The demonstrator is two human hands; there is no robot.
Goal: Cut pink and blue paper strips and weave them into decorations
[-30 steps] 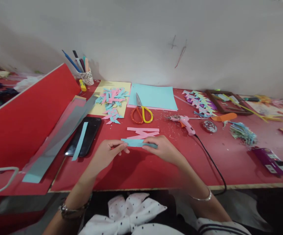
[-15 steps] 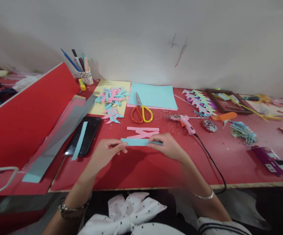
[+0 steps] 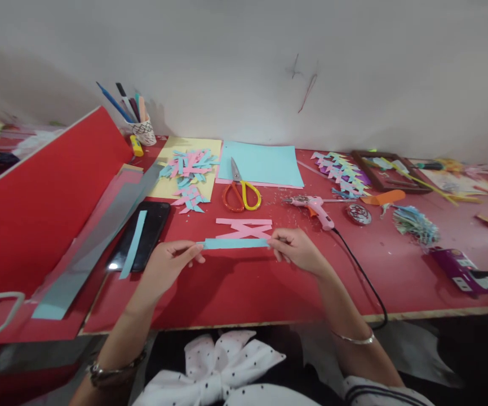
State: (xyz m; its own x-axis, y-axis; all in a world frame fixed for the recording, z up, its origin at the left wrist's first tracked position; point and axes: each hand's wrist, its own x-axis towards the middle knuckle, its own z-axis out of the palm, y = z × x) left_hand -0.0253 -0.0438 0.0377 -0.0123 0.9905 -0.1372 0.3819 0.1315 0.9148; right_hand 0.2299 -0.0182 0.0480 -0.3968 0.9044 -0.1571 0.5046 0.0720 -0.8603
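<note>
A light blue paper strip (image 3: 235, 243) is stretched level between my two hands, just above the red table. My left hand (image 3: 168, 265) pinches its left end between thumb and fingers. At the other end, my right hand (image 3: 298, 250) grips it the same way. Several pink paper strips (image 3: 244, 227) lie loosely crossed right behind it. Beyond them rest scissors (image 3: 242, 194) with one red and one yellow handle loop. Another blue paper strip (image 3: 134, 245) lies across a black phone (image 3: 155, 231) to the left of my left hand.
Folded pink and blue paper pieces (image 3: 191, 169) lie on a yellow sheet (image 3: 163, 186), beside blue paper (image 3: 265, 163). A pink glue gun (image 3: 318, 211) with a black cable is at right. A red board (image 3: 58, 197) slopes at left, near a pen cup (image 3: 143, 133).
My right hand has slid rightward along the blue strip to its end, and my left hand has shifted slightly left. More of the strip now shows between them, turned narrower to view.
</note>
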